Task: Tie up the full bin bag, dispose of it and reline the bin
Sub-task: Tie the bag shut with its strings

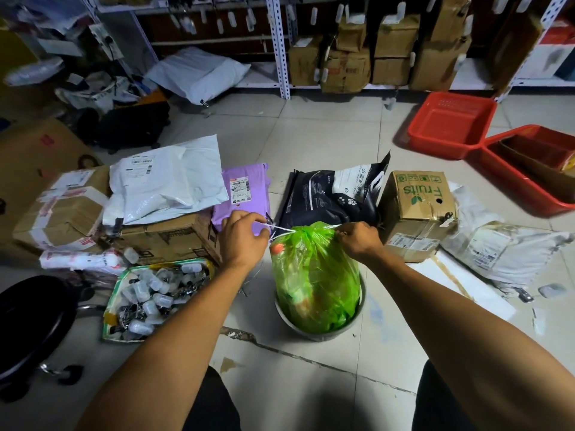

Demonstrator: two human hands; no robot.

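Green bin bag [315,275] — translucent, stuffed full, neck gathered at the top, standing in a round grey bin [320,332] on the tiled floor [311,129]. Orange and pale contents show through but can't be identified; the bag hides most of the bin, only the rim and front wall visible. White drawstring [281,228] runs taut between both hands. Left hand [242,237] fingers closed, pinching the string's left end; right hand [359,239] fingers closed on the string at the bag's neck — the grip itself is hidden behind the knuckles.
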